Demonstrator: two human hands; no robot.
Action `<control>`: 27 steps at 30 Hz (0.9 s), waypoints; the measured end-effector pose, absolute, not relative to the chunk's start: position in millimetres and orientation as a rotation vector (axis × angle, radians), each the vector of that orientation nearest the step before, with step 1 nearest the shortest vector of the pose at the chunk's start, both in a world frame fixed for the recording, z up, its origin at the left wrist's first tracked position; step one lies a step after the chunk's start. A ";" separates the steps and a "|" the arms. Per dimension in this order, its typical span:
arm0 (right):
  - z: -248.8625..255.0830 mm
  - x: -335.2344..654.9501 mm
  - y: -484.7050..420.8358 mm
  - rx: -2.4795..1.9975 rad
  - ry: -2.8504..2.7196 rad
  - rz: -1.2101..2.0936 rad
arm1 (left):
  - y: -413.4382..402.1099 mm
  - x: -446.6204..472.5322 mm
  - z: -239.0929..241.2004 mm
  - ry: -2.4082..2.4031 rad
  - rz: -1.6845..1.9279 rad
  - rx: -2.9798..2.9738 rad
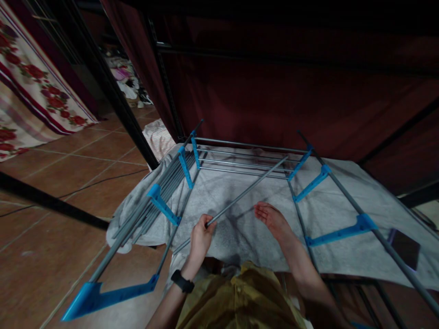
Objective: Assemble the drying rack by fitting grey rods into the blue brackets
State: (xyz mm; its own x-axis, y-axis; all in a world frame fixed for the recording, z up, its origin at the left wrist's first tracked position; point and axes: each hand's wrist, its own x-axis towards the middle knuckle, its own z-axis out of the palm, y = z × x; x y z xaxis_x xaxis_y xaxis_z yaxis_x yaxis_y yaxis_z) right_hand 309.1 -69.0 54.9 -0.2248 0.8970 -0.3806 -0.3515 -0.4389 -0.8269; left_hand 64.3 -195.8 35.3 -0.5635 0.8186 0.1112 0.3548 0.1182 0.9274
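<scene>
My left hand (200, 237), with a black watch on the wrist, is closed around the near end of a loose grey metal rod (247, 192). The rod runs diagonally up and right towards the far side of a rack. The rack (164, 208) has grey rods and blue plastic joints and lies on a grey cloth (339, 219) spread over the floor. My right hand (272, 219) is stretched out flat over the cloth inside the frame, fingers pointing left, holding nothing.
A dark phone (404, 249) lies on the cloth at the right, beside the rack's right rail. Brown floor tiles (68, 169) with a thin cable lie to the left, a floral fabric (30, 87) hangs at far left, and a dark red fabric wall (274, 91) stands behind.
</scene>
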 end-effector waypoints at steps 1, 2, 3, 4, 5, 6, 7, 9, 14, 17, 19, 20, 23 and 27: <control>54.8 309.2 -67.8 -1.121 -0.755 1.794 | -196.3 63.9 34.6 1.978 1.416 1.159; 54.9 309.5 -66.6 -1.128 -0.749 1.792 | -197.3 63.5 34.0 1.985 1.389 1.182; 54.9 309.9 -65.3 -1.134 -0.742 1.789 | -198.8 63.0 33.5 1.994 1.360 1.201; 55.0 310.6 -63.9 -1.140 -0.733 1.783 | -200.7 62.5 33.1 2.004 1.329 1.221; 55.0 311.6 -62.3 -1.140 -0.726 1.775 | -203.1 61.7 32.6 2.012 1.301 1.240; 54.8 312.8 -60.7 -1.137 -0.721 1.765 | -206.0 60.7 32.0 2.015 1.279 1.259; 54.4 314.3 -58.8 -1.132 -0.719 1.750 | -209.1 59.3 31.2 2.015 1.258 1.279; 53.0 318.0 -54.4 -1.111 -0.719 1.714 | -215.6 55.7 29.3 2.022 1.213 1.314; 49.8 329.3 -39.0 -1.040 -0.688 1.639 | -229.2 44.4 23.9 2.071 1.062 1.347; 52.2 335.2 -28.5 -1.025 -0.665 1.577 | -235.7 39.5 21.9 2.036 1.040 1.389; 55.8 338.8 -22.1 -1.019 -0.655 1.537 | -239.9 37.0 20.7 2.021 1.045 1.423; 57.9 340.6 -19.3 -1.018 -0.644 1.522 | -241.9 35.9 20.1 2.024 1.048 1.433; 63.7 346.1 -13.5 -1.021 -0.589 1.479 | -246.6 32.0 18.2 2.059 1.036 1.430; 66.2 354.1 -11.7 -1.013 -0.548 1.414 | -249.2 25.4 14.9 2.097 1.024 1.419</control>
